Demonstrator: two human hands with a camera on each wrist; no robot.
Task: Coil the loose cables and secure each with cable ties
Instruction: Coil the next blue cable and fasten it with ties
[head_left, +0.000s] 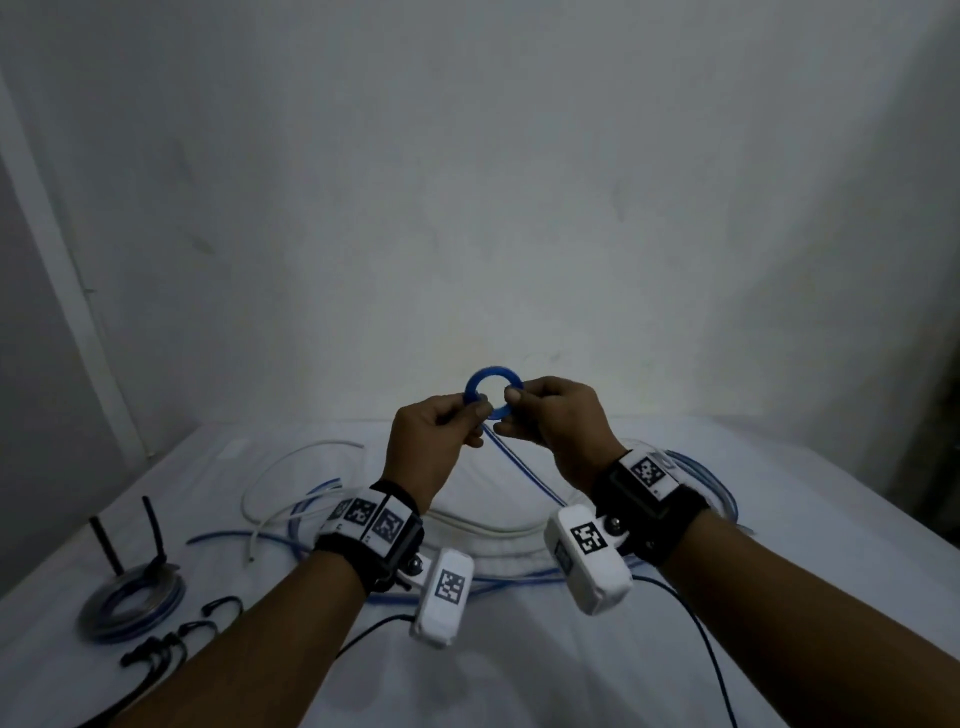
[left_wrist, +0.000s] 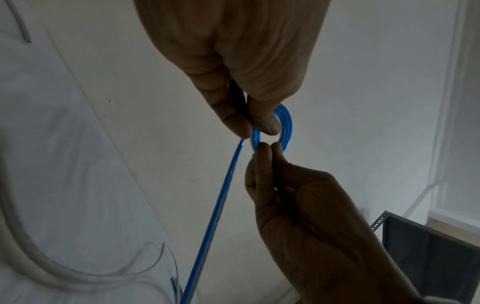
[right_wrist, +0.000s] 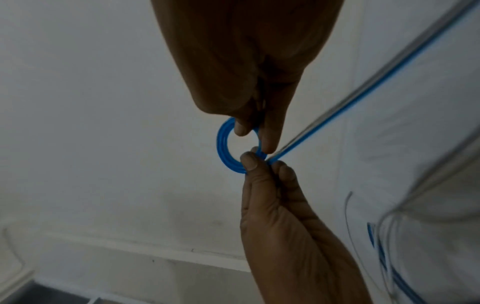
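Both hands pinch small blue cable coil.

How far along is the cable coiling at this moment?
Done: one coil lies at the table's left with two black ties standing up from it. In hand: the left hand and right hand pinch a small blue coil, its tail running down to the table. Left: winding that tail and tying it, then the loose white cable and other blue lengths. Spare ties lie at the lower left.
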